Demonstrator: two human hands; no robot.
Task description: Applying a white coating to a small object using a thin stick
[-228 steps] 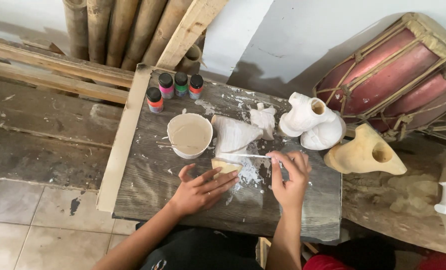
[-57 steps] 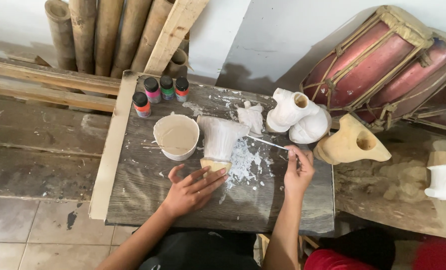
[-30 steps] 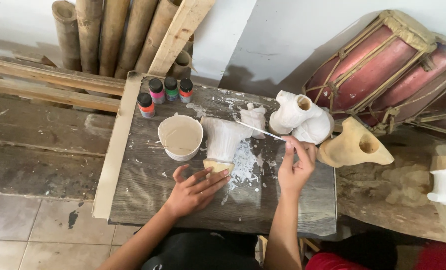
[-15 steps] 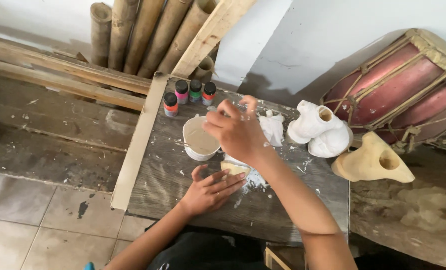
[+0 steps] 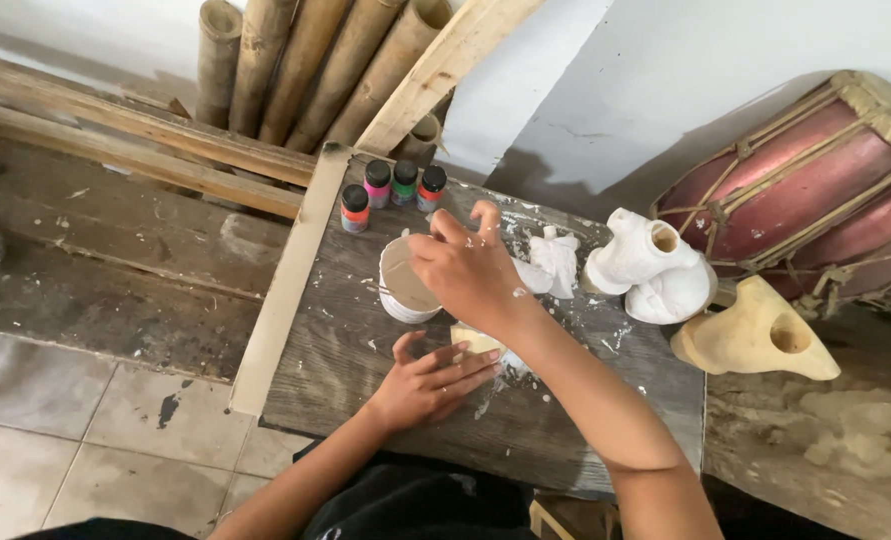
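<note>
Relocated from beside the white figurines (image 5: 655,275), right hand (image 5: 465,270) now hovers over the cup (image 5: 402,285), fingers pinched on something unclear; left hand (image 5: 430,378), fingers spread, presses the pale piece (image 5: 475,340) just below the cup.

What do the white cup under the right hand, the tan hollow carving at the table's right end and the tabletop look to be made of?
White round cup: likely plastic or paper, thin rim, smooth wall; unclear which.
Tan hollow carving: bare unpainted wood by its matte, pale yellow surface, probably.
Grey tabletop: weathered wooden boards, visible grain, flecked with white.
The right hand reaches over the cup; the left hand lies flat on the tabletop.
</note>
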